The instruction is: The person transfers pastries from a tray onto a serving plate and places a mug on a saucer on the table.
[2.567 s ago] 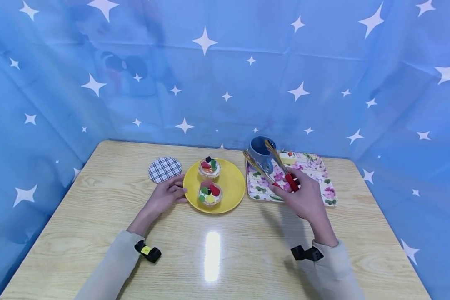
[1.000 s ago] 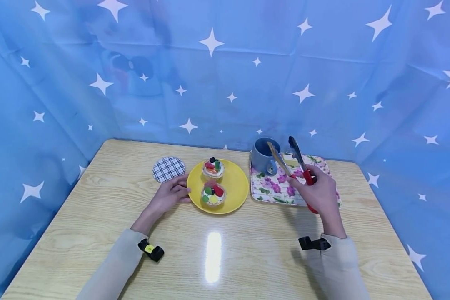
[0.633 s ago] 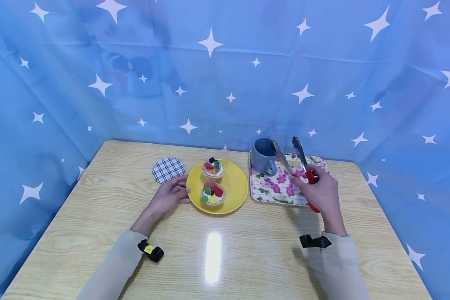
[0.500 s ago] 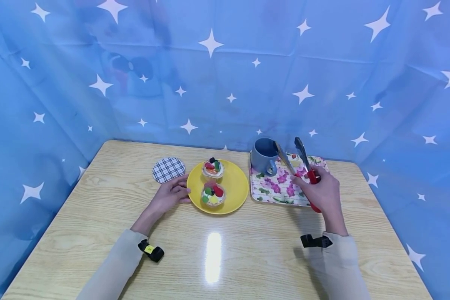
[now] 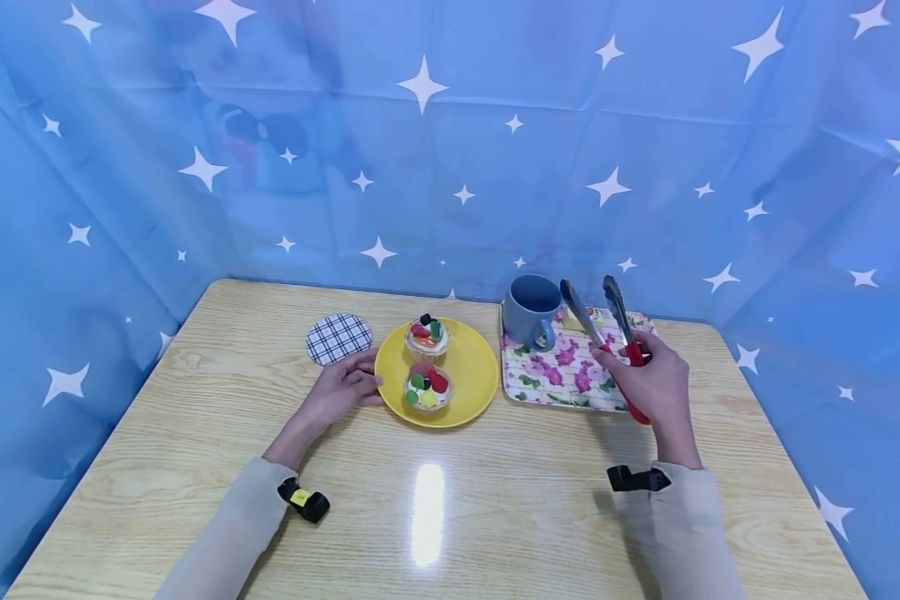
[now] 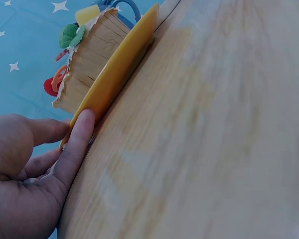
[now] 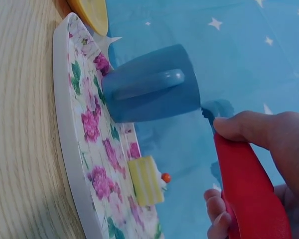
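Wooden tabletop (image 5: 510, 500): left fingers (image 6: 79, 134) pinch a round yellow plate (image 5: 471, 379) bearing two fruit-topped cupcakes (image 5: 427, 390); right fingers (image 7: 244, 124) grip red-handled metal tongs (image 5: 634, 353); floral tray (image 5: 551, 392) holds blue mug (image 5: 523, 321), depths unclear.

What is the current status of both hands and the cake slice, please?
Left hand pinching yellow plate by rim. Right hand holding red-handled tongs, spread open. Cake slice on floral tray, not in tongs. Blue mug nearby, possibly obstructing.
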The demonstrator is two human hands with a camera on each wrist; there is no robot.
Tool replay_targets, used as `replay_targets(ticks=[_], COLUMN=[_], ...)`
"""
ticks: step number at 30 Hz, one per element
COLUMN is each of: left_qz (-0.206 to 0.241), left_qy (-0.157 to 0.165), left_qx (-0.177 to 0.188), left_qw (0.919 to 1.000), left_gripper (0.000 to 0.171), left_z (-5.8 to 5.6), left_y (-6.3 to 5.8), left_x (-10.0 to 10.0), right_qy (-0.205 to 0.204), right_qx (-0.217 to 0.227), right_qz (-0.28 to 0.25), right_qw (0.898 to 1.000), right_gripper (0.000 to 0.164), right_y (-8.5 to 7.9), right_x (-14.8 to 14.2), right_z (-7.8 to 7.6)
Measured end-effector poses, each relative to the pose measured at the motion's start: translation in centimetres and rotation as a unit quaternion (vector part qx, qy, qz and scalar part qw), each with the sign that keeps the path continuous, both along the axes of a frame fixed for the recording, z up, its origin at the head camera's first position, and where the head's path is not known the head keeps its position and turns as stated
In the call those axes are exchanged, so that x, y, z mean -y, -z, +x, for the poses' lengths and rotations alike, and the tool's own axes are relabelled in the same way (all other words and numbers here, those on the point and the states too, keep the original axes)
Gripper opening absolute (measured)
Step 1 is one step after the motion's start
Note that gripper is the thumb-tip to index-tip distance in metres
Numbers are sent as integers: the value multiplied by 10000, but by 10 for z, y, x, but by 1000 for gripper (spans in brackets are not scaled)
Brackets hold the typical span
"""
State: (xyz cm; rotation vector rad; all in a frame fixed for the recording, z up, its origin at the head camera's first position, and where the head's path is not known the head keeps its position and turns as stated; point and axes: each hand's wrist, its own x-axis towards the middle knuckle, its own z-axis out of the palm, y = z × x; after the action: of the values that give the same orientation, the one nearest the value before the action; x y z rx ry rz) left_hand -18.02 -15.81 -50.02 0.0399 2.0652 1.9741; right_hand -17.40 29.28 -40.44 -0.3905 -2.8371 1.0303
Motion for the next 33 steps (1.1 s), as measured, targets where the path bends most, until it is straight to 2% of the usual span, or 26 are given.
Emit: replay_targets(ticks=[16, 33], left_qz=[-122, -171], left_qy=[5, -50], left_qx=[16, 116], left_qw=[9999, 9998], left_gripper=[58, 56], left_z=[0, 0], left_y=[2, 2], left_x=[0, -1], right_qy=[217, 279], right_qx=[373, 714], right_qz=[-98, 100], right_qw=[9990, 9970], right_gripper=[97, 97], right_y=[12, 27], right_x=[-11, -15], right_z=[-6, -13])
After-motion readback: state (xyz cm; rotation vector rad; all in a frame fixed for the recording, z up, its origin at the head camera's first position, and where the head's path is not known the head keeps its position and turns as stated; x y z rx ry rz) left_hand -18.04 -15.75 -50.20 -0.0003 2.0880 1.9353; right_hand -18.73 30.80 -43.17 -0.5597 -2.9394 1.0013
